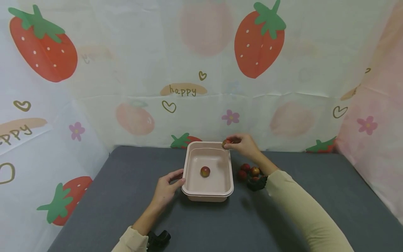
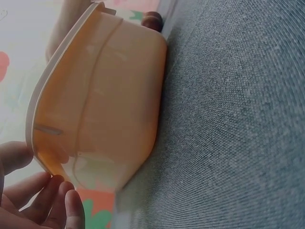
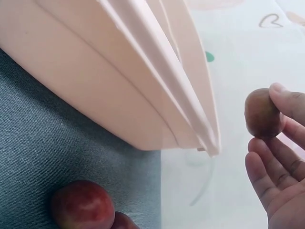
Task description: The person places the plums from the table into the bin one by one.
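1. Nearest, the left sleeve (image 1: pixel 130 241) comes in at the lower edge, with a black mount (image 1: pixel 158 239) beside that wrist. The right sleeve (image 1: pixel 305 206) reaches in from the lower right.
2. The left hand (image 1: pixel 168 187) grips the tub at its left side, near the front corner; the thumb is on the rim and the fingers are bent beneath it.
3. Under everything lies a grey cloth (image 1: pixel 135 175), its weave plain in both wrist views.
4. The pink tub (image 1: pixel 207 190) rests on the cloth, open side up, long sides running away from the person. On its floor, about the middle, lies one red-yellow fruit (image 1: pixel 205 171), touching none of the walls.
5. Just to the right of the tub, on the cloth, is a loose pile (image 1: pixel 245 168) of at least four red and yellow fruits. A black wrist mount (image 1: pixel 256 183) and the right forearm stand in front of part of it, so the full count cannot be told.
6. Beyond the pile, by the tub's far right corner, the right hand (image 1: pixel 244 145) pinches a brownish-red plum (image 3: pixel 263 114) between thumb and fingers. The right wrist view shows the plum apart from the tub, the lower fingers loosely bent below it.
7. Farthest, a pale backdrop (image 1: pixel 141 59) with strawberries, hearts, flowers and the word "happy" rises behind the cloth.
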The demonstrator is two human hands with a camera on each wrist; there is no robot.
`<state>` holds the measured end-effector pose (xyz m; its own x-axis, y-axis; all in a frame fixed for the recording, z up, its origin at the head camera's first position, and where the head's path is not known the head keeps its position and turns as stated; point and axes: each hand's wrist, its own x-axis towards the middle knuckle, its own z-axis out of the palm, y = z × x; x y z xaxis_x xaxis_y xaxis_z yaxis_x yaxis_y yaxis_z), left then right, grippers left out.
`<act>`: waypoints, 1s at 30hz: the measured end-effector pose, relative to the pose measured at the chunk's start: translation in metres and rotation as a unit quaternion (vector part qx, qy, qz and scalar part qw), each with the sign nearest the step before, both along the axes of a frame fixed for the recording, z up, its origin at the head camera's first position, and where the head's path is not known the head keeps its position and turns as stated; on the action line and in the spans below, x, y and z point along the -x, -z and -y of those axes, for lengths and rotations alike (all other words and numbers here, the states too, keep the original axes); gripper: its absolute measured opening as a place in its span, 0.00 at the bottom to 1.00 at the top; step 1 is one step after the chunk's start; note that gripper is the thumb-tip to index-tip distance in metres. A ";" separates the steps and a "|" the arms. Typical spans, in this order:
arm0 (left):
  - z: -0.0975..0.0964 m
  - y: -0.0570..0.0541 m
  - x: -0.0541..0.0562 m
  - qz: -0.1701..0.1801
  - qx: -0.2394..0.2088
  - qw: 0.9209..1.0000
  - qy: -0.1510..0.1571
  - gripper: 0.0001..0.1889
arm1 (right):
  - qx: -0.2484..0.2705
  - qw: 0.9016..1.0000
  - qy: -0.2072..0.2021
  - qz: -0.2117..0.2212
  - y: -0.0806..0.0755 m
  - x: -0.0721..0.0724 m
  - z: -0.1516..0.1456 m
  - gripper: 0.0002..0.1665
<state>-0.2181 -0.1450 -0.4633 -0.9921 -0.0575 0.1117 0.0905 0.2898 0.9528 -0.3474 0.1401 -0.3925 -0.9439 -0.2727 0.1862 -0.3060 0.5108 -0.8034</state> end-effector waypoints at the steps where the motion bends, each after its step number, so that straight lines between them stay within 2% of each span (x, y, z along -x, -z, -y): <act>1: 0.000 0.000 0.000 0.001 0.001 1.000 -0.001 0.22 | 0.000 1.000 0.001 0.002 0.000 0.001 0.001 0.25; 10: 0.001 0.003 0.003 0.007 0.021 1.000 -0.010 0.20 | -0.001 1.000 -0.007 0.000 0.005 0.006 0.007 0.24; 19: 0.002 0.001 0.002 0.011 0.017 1.000 -0.008 0.20 | -0.018 1.000 -0.010 0.012 0.007 0.008 0.017 0.25; 30: 0.002 0.000 0.002 0.011 0.013 1.000 -0.009 0.20 | -0.029 0.999 -0.021 0.003 0.009 0.009 0.026 0.25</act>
